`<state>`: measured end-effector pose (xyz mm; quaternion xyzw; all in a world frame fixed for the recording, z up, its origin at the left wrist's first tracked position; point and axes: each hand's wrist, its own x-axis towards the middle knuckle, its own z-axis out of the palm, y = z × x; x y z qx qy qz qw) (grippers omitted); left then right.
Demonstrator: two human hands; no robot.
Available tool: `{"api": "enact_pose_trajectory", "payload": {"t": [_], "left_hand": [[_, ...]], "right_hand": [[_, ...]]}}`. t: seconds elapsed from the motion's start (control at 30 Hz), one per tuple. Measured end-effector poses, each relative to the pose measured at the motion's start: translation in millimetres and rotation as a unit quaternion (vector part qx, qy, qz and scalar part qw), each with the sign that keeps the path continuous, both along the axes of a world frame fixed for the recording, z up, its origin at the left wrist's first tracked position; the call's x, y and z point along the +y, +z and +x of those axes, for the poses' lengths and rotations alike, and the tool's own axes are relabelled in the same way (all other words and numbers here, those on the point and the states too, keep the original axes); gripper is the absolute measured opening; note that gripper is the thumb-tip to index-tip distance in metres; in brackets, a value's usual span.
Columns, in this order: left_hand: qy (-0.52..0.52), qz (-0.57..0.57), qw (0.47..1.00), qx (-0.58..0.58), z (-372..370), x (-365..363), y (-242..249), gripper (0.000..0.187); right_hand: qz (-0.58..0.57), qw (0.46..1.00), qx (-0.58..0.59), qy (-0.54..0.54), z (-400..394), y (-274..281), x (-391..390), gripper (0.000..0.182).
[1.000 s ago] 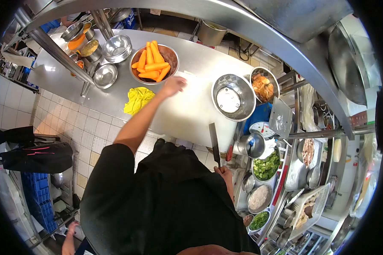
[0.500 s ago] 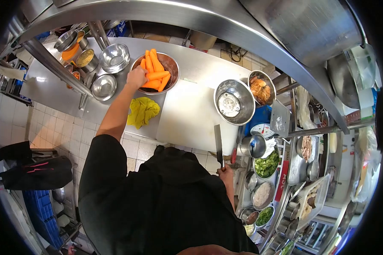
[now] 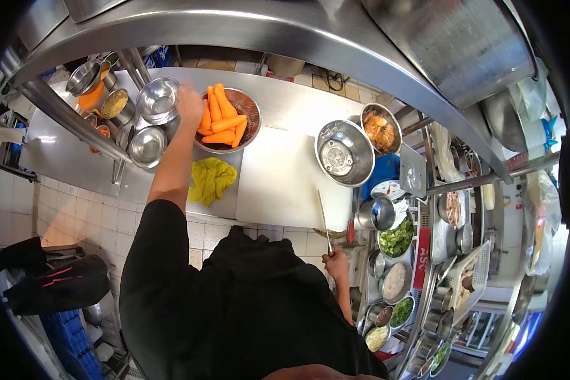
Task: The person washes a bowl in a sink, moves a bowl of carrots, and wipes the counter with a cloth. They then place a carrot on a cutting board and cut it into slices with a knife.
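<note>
Several peeled carrots (image 3: pixel 223 118) lie in a steel colander (image 3: pixel 252 120) on the counter. My left hand (image 3: pixel 190 103) is at the colander's left rim, between it and a stack of steel bowls (image 3: pixel 158 100); its fingers are smeared by motion. At the front right, my right hand (image 3: pixel 335 260) is closed round the handle of a knife (image 3: pixel 323 215), whose blade points away over the edge of the white cutting board (image 3: pixel 285 183). A yellow cloth (image 3: pixel 213 180) lies left of the board.
An empty-looking steel colander (image 3: pixel 344 154) stands at the board's right corner, beside a bowl of orange-brown food (image 3: pixel 380 132). Containers of greens (image 3: pixel 396 239) line the right side. A steel shelf edge (image 3: pixel 259 25) arches overhead.
My left hand has moved off the carrots to the left, over the colander's rim. The knife has turned so its blade shows narrower. The whole view has shifted slightly.
</note>
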<state>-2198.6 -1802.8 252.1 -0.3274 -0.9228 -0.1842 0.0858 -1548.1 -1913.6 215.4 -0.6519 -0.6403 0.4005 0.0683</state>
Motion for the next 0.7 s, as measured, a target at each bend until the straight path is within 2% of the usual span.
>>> {"api": "enact_pose_trajectory", "payload": {"t": [0.03, 0.13, 0.23, 0.3, 0.43, 0.47, 0.5, 0.53, 0.57, 0.6, 0.7], "left_hand": [[-0.048, 0.02, 0.998, 0.018, 0, 10, 1, 0.041], [-0.147, -0.012, 0.985, -0.087, 16, 34, 9, 0.045], [-0.11, -0.003, 0.991, -0.075, 29, 43, 13, 0.042], [-0.131, 0.002, 0.985, -0.116, 34, 45, 18, 0.038], [-0.177, -0.011, 0.967, -0.182, 43, 45, -2, 0.037], [-0.172, 0.007, 0.97, -0.173, 41, 45, -8, 0.036], [-0.166, 0.024, 0.971, -0.168, 38, 44, -16, 0.035], [-0.161, 0.04, 0.972, -0.164, 38, 41, -26, 0.034], [-0.156, 0.057, 0.973, -0.157, 36, 39, -28, 0.033], [-0.151, 0.075, 0.974, -0.149, 35, 34, -24, 0.031], [-0.121, 0.167, 0.969, -0.134, 39, 11, 5, 0.029]], "right_hand": [[0.004, 1.0, 0.002, 0.003, -3, 4, 1, 0.051], [-0.002, 1.0, 0.005, 0.027, -2, 15, 6, 0.053], [-0.029, 0.999, 0.032, 0.028, 2, 24, 10, 0.053], [-0.061, 0.996, 0.069, 0.019, 9, 15, 16, 0.054], [-0.077, 0.994, 0.052, 0.056, 16, 13, 27, 0.054], [-0.04, 0.995, 0.063, 0.07, 18, 10, 27, 0.047], [-0.015, 0.993, 0.084, 0.086, 25, -7, 30, 0.049], [0.062, 0.987, 0.049, 0.138, 28, -14, 33, 0.05], [0.012, 0.995, 0.02, 0.099, 14, 7, 35, 0.054], [0.06, 0.991, -0.018, 0.122, 6, 19, 36, 0.049], [0.075, 0.989, -0.077, 0.103, -6, 33, 39, 0.039]]}}
